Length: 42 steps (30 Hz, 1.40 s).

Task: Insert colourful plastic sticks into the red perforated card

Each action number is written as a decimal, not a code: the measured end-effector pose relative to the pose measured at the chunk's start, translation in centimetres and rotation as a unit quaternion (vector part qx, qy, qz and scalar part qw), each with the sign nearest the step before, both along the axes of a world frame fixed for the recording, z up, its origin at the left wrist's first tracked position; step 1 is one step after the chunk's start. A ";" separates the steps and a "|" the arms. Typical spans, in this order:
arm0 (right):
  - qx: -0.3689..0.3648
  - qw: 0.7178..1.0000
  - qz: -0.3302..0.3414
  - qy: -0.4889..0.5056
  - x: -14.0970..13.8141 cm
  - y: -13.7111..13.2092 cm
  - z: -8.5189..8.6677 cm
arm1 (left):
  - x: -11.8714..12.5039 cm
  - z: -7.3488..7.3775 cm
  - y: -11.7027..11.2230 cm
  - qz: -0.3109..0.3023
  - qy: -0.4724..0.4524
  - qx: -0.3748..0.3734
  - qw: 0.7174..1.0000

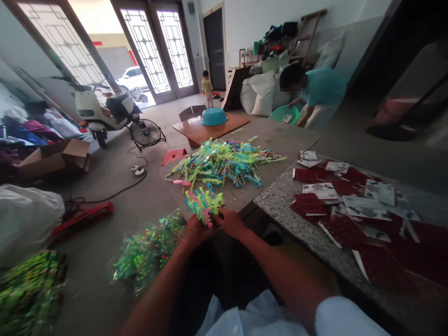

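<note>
Both my hands meet at the near edge of a stone table [280,196]. My left hand [194,228] and my right hand [230,221] are closed together around a small bundle of bright green and blue plastic toys [203,203], which sticks up from my fingers. Just beyond lies a big heap of the same colourful plastic toys [224,163] spread on the table top. To the right, red cards and white printed cards [346,196] are scattered over the table.
A bag of packed toys [147,254] sits on the floor by my left knee, and more lie at bottom left [28,294]. A low wooden table with a blue basin [213,116], a floor fan [146,133], a scooter [105,112] and a person bending over sacks [315,93] stand beyond.
</note>
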State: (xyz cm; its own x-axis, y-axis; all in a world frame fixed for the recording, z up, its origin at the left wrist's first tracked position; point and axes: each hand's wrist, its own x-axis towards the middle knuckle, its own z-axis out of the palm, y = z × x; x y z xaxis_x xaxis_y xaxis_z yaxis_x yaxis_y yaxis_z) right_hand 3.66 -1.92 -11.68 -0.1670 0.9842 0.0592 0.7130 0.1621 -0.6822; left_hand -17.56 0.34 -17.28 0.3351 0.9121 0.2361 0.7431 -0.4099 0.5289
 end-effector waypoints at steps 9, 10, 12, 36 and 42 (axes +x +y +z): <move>0.002 0.990 0.045 -0.136 -0.9 0.1 1.4 | 0.0 -0.1 -0.1 0.007 0.013 0.006 1.000; 0.003 0.988 0.050 -0.146 -0.9 0.1 1.5 | 0.0 -0.2 -0.1 0.006 0.013 0.006 1.000; 0.001 0.984 0.059 -0.167 -1.1 0.1 1.5 | 0.0 -0.2 -0.1 0.007 0.017 0.008 1.000; -0.050 0.989 -0.078 -0.111 3.1 11.0 5.1 | 0.1 1.2 -0.6 -0.009 -0.028 0.023 0.999; -0.043 0.968 -0.077 -0.233 -0.2 15.1 5.2 | 0.2 1.8 -1.1 -0.025 -0.042 0.013 0.999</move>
State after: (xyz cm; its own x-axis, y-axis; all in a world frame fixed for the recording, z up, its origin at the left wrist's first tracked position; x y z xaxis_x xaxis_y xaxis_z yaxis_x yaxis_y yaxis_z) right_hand 3.42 13.16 -6.50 -0.0061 0.9975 -0.0702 0.9579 -0.0143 -0.2869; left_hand -17.39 -0.75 -15.50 0.3586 0.8879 0.2881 0.6744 -0.4598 0.5777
